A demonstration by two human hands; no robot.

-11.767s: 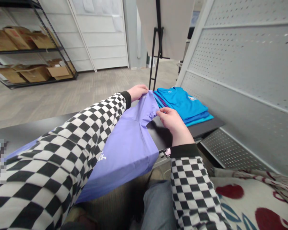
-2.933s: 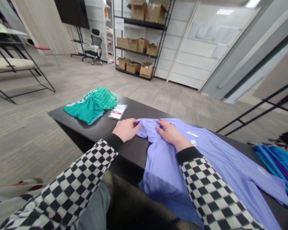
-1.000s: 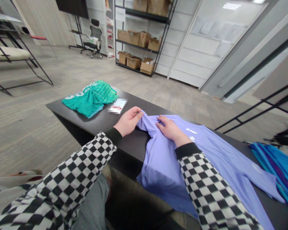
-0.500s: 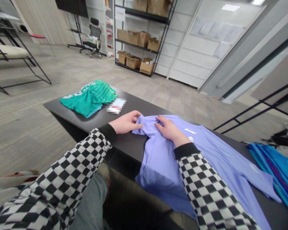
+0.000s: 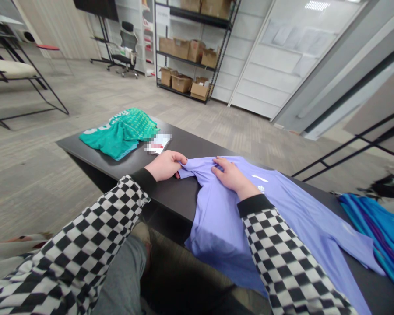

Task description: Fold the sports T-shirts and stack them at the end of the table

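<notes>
Left hand [image 5: 164, 166] is curled, fingers pinching the near corner of a lavender long-sleeved shirt [image 5: 282, 210], a small fold of cloth gathered at the fingertips. Right hand [image 5: 231, 175] lies open and flat on the shirt, fingers slightly spread, pressing down beside that gathered part and a little left of a small white logo [image 5: 260, 178]. The two hands are near each other, not touching.

Shirt lies across the black surface [image 5: 174, 201], its lower part hanging over the near edge toward the person's lap, one sleeve stretched out to the right. Both forearms are in black-and-white checkered sleeves [image 5: 284, 258] with black cuffs.

Farther left on the surface: a folded teal garment [image 5: 120, 138], and just beside it a small flat item [image 5: 157, 144], pixelated, can't tell what. At far right, partly in frame, a pile of blue garments [image 5: 374, 232] sits near the shirt's sleeve. Background: metal shelving [image 5: 187, 57] with cardboard boxes, and an office chair [image 5: 128, 50].
</notes>
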